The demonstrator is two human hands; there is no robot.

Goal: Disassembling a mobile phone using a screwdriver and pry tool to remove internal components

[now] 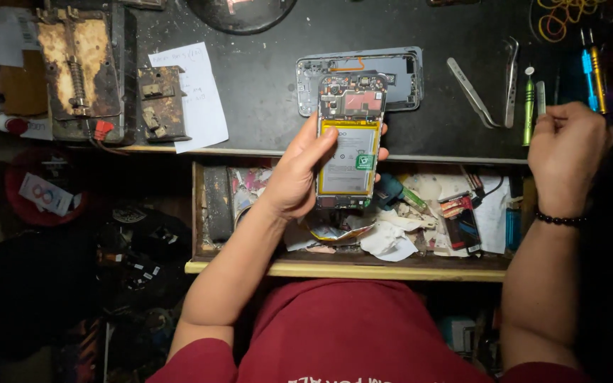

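Note:
My left hand (298, 172) grips an opened phone (349, 142) with its back off, so the battery with a yellow rim and the circuit board at the top show. I hold it above the open drawer, near the bench edge. The phone's grey back cover (399, 71) lies on the dark bench just behind it. My right hand (567, 152) rests at the right of the bench with its fingers curled, close to a green screwdriver (528, 105) and a small grey tool; whether it holds anything is hidden.
Metal tweezers (484, 92) lie right of the cover. More screwdrivers (599, 67) stand at the far right. A rusty clamp fixture (79, 71) and a white paper note (191, 96) sit at left. The wooden drawer (349, 269) holds paper scraps and small parts.

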